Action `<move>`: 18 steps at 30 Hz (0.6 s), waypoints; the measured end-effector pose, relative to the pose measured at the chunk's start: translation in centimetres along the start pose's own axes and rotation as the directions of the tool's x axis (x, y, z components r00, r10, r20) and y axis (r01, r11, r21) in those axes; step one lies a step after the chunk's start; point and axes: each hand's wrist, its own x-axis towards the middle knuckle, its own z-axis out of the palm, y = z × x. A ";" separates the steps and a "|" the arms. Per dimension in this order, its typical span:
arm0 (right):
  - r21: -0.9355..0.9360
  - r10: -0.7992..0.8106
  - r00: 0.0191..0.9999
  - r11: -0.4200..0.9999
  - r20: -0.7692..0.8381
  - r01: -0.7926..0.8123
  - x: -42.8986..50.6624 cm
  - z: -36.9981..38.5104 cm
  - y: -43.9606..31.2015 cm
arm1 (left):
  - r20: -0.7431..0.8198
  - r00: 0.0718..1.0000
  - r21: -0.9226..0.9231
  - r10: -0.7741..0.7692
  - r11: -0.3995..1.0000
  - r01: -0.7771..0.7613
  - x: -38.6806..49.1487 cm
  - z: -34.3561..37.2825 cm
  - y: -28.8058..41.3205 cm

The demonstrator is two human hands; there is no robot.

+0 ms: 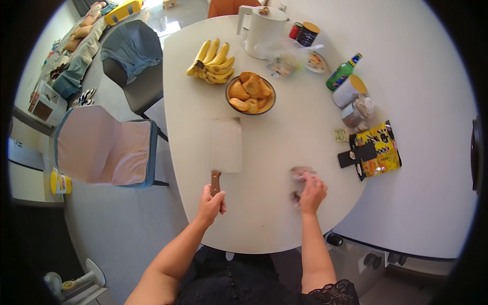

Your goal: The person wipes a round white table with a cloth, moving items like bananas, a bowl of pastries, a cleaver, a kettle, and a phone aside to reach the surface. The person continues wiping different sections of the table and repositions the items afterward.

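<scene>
My left hand (211, 205) grips the brown riveted handle of a cleaver (226, 146), its broad blade pointing away from me just above or on the white table. Motion blurs the blade, so I cannot tell whether it touches the tabletop. On the right, my right hand (313, 193) has its fingers around a small, crumpled pinkish-grey item (302, 172) with a dark part at its lower left. It looks cloth-like, but blur hides what it is. Beyond the blade stands a dark-rimmed bowl (230, 103) of golden fried pastries (251, 88).
The white table (263, 206) has a curved edge. Bananas (213, 63), a white electric kettle (263, 32) and a plastic bag (284, 63) stand far off. To the right are a green bottle (344, 72), a can (349, 91) and a yellow packet (381, 150). Chairs (108, 146) flank the left.
</scene>
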 end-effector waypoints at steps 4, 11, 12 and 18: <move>-0.181 0.066 0.995 0.982 0.081 -0.050 -1.7 1.0 4.8 | 0.152 0.985 0.047 -0.081 0.996 0.075 1.5 5.4 -1.6; 0.047 -0.172 0.982 0.985 0.080 0.169 -9.0 -2.9 0.0 | 0.197 0.973 0.125 -0.121 0.987 0.098 3.8 12.2 -3.7; 0.093 -0.173 0.983 0.982 0.069 0.166 -9.0 -3.5 0.9 | 0.202 0.971 0.132 -0.126 0.986 0.100 4.0 13.0 -3.8; -0.140 0.284 0.945 0.941 -0.160 -0.307 -8.3 -4.5 14.2 | 0.182 0.969 0.169 -0.167 0.976 0.136 4.2 16.1 -5.1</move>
